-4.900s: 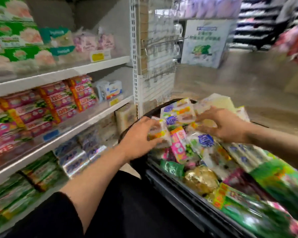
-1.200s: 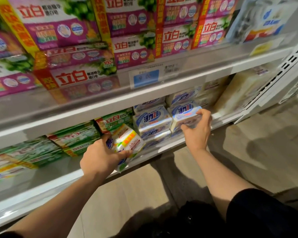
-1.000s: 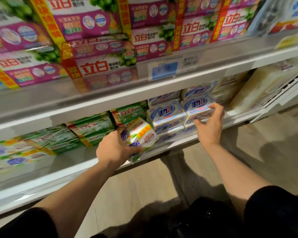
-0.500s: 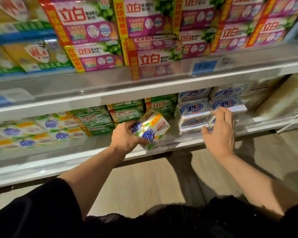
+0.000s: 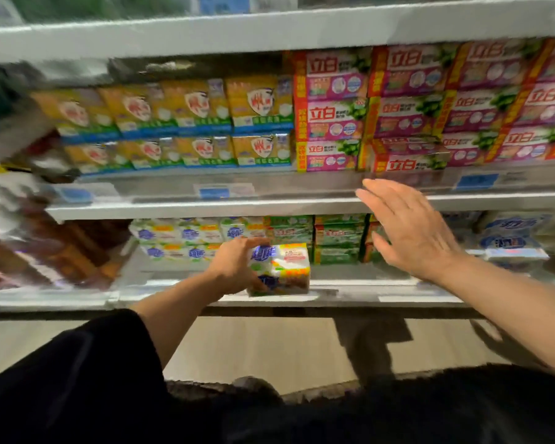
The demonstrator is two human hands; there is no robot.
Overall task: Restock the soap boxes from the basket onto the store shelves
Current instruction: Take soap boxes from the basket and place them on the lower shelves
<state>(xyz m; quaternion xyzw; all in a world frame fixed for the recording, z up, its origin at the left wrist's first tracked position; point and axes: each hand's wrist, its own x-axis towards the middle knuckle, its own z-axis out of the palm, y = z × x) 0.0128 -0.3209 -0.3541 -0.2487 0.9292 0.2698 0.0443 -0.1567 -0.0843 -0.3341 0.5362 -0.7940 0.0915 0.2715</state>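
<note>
Since half a second ago my right hand [image 5: 410,232] has lifted off the blue packs, fingers spread and empty, while my left hand [image 5: 237,265] grips the white soap pack [image 5: 284,269], long axis level, its matching row [image 5: 189,238] at ten o'clock.

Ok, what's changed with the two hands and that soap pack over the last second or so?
The right hand has let go of the blue-and-white soap packs and lifted away, fingers spread and holding nothing. The left hand has carried its white soap pack leftward along the lower shelf, toward the matching packs. It still grips the pack. The shelved stock looks unmoved.
</note>
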